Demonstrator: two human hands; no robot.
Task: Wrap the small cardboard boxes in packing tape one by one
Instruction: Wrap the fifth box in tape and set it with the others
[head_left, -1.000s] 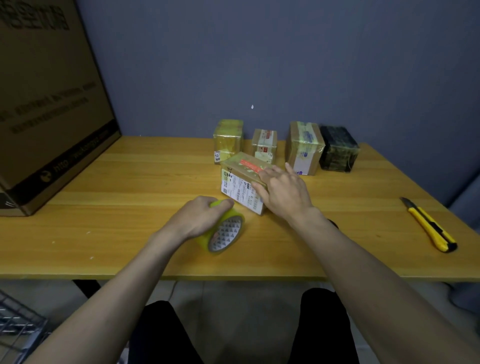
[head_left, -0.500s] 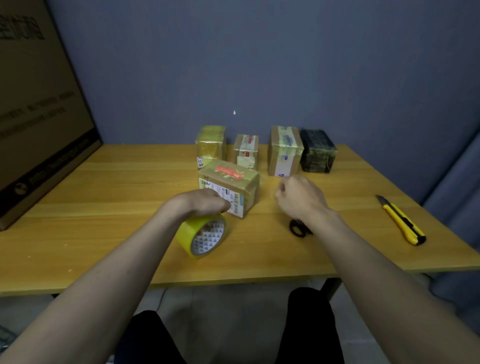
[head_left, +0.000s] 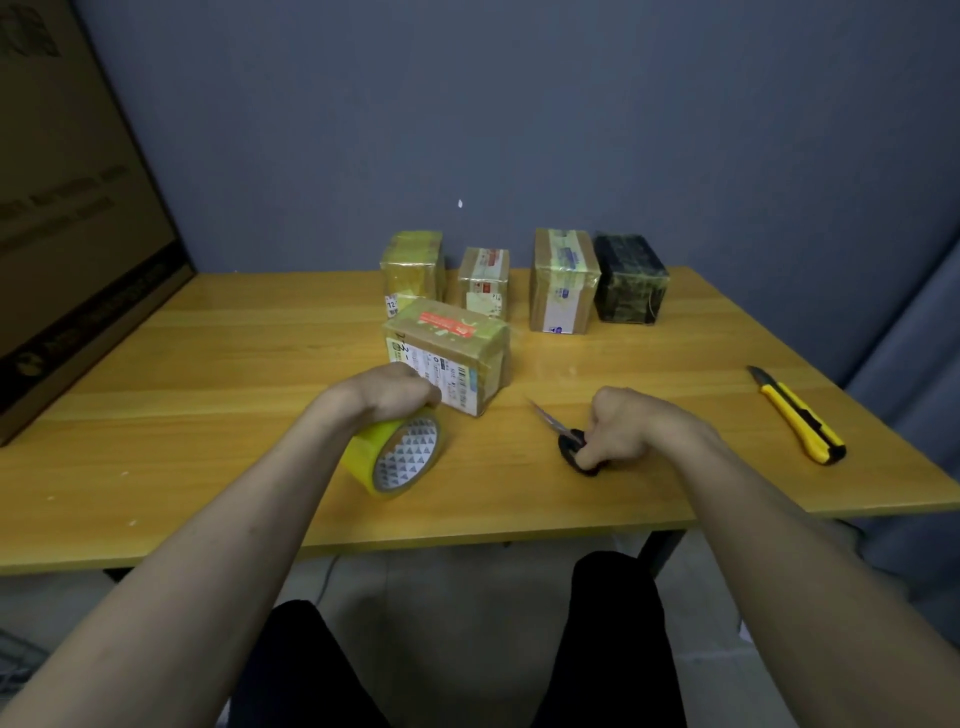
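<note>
A small cardboard box (head_left: 452, 348) with a red sticker and a white label lies on the wooden table (head_left: 208, 364), partly wrapped in tape. Just in front of it my left hand (head_left: 387, 397) grips a yellow roll of packing tape (head_left: 397, 457), held tilted above the table. To the right, my right hand (head_left: 628, 428) grips the black handles of a pair of scissors (head_left: 563, 436), whose blades point toward the box. Several other small boxes stand in a row behind: a yellow-taped one (head_left: 413, 270), a small one (head_left: 483, 280), a taller one (head_left: 563, 280) and a black one (head_left: 628, 278).
A yellow utility knife (head_left: 797, 415) lies near the table's right edge. A large cardboard carton (head_left: 67, 208) stands at the left end. The grey wall runs close behind the row of boxes.
My right hand left the box, moved right and down, and took hold of the scissors. My left hand lifted the tape roll slightly and stayed by the box.
</note>
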